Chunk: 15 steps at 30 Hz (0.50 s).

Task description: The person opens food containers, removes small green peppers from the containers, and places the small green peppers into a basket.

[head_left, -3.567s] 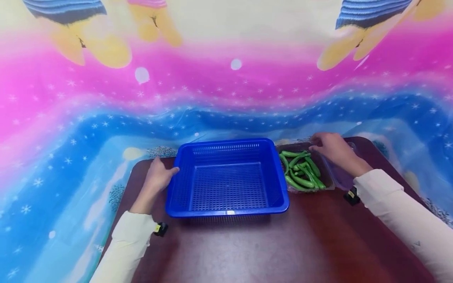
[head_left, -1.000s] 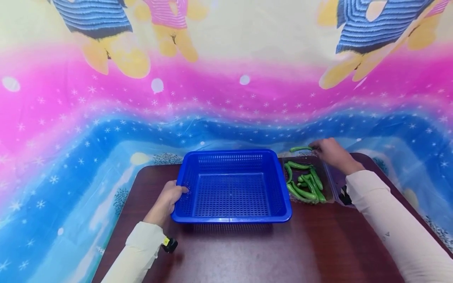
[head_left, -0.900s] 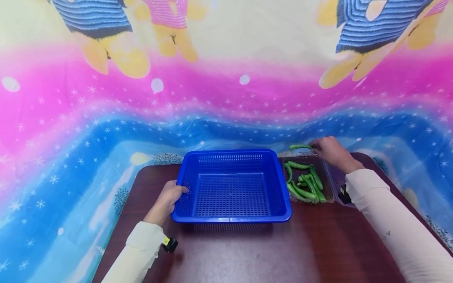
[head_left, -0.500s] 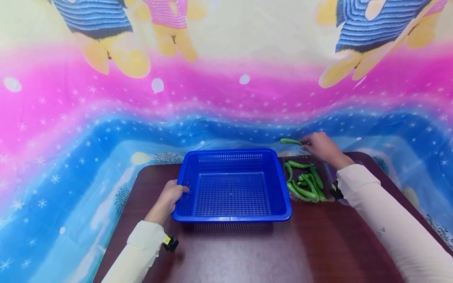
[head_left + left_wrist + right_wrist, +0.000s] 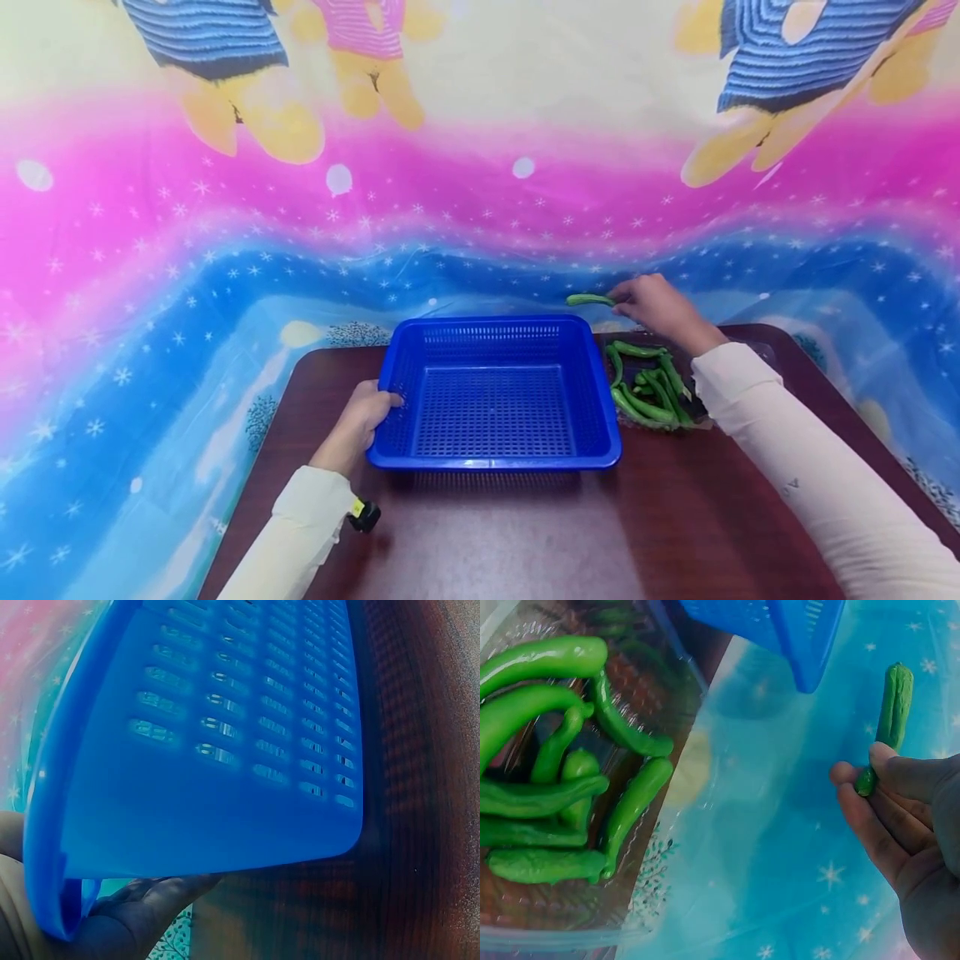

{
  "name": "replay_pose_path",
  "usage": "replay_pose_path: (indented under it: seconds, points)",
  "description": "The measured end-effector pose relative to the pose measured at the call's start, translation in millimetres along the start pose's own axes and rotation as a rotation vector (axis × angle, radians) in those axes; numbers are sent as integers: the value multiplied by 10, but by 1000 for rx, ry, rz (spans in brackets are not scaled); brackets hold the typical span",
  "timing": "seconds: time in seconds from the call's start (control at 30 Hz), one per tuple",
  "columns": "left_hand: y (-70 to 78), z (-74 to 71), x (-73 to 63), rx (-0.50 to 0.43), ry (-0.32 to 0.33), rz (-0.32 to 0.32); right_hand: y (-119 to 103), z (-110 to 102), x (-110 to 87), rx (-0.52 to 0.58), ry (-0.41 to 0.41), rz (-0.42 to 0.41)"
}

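A blue plastic basket (image 5: 491, 464) with slotted walls stands on the table, and nothing lies in it. My left hand (image 5: 362, 419) grips its left rim, thumb over the inside and fingers beneath the rim outside, as the left wrist view shows. Between thumb and fingertips my right hand (image 5: 660, 307) pinches one green pepper (image 5: 895, 705) by its end. That hand is raised behind the basket's far right corner, with the pepper pointing left. Several more green peppers (image 5: 634, 814) lie in a clear plastic box (image 5: 701, 423) right of the basket; the right forearm partly covers the box.
The dark red-brown table (image 5: 525, 542) has rounded far corners. A printed pink and blue curtain (image 5: 450, 200) hangs close behind its far edge and along the sides. Black wrist cameras are worn at both cuffs, the left one (image 5: 365, 516) plainly visible.
My right hand picked a pepper out of the clear box, lifted it and carried it left towards the basket. The left hand now grips the basket rim lower down and has stayed there.
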<state>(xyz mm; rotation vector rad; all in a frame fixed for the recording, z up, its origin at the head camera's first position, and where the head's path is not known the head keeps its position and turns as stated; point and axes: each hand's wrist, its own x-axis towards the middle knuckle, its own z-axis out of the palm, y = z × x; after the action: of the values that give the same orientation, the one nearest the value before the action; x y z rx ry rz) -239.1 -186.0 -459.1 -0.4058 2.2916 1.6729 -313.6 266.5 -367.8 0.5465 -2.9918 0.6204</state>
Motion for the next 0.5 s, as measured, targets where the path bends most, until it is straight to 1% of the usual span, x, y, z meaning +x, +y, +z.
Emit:
replay_pose_path:
  seconds: [0.33, 0.5]
  points:
    - [-17, 15, -7, -5, 14, 4, -135, 132, 99, 19, -22, -9]
    - [-20, 24, 0, -6, 22, 15, -198, 178, 150, 17, -19, -31]
